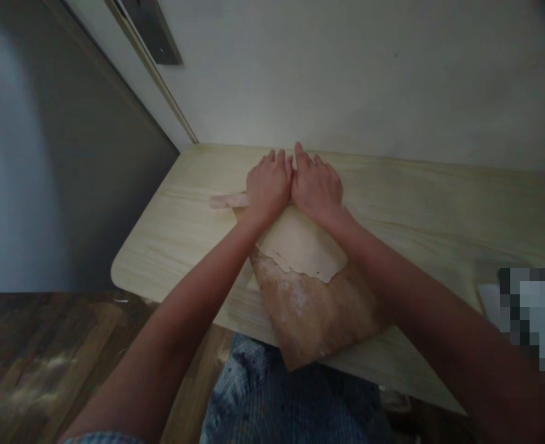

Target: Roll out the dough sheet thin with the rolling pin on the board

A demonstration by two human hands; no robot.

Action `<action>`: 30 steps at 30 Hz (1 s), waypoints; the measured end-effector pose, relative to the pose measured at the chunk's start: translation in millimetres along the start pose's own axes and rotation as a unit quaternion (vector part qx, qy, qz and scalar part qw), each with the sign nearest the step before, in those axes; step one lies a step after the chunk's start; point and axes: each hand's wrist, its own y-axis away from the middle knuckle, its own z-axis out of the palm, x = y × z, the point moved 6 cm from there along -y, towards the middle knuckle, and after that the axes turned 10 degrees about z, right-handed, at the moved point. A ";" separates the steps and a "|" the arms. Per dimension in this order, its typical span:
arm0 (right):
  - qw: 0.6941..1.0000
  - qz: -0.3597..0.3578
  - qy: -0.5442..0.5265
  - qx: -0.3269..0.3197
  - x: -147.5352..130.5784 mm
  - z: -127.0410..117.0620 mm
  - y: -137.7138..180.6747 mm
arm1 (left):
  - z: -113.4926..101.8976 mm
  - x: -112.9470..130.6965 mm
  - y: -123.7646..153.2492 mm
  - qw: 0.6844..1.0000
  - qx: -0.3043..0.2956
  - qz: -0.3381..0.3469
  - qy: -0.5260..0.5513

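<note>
A thin sheet of pale dough [307, 243] with a ragged near edge lies on a brown wooden board [318, 314] dusted with flour. From under my left hand [270, 185] the pale wooden end of a rolling pin [228, 200] sticks out to the left. My right hand [316, 188] is side by side with the left, the two touching at the thumbs. Both hands lie palm down over the dough's far part, fingers stretched forward and away from me. The rest of the pin is hidden beneath them.
The board lies at an angle on a light wood table [156, 240], one corner jutting past the near edge. A pale wall [369, 80] stands behind the table. A grey panel [17, 154] rises at the left. At the right edge, a blurred-out object [536, 320] sits near the table.
</note>
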 end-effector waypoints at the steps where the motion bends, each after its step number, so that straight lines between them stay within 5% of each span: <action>1: 1.000 0.004 0.003 -0.008 0.4 1.7 -5.4 | 1.7 -1.9 -4.7 1.000 -0.006 -0.001 0.001; 17: 0.998 0.045 -0.005 -0.035 1.8 11.8 -57.6 | 19.3 -20.6 -55.6 0.999 -0.035 -0.026 -0.008; 30: 0.999 0.020 0.024 0.009 2.1 5.5 -21.7 | 6.8 -9.9 -16.5 0.998 -0.031 -0.034 -0.032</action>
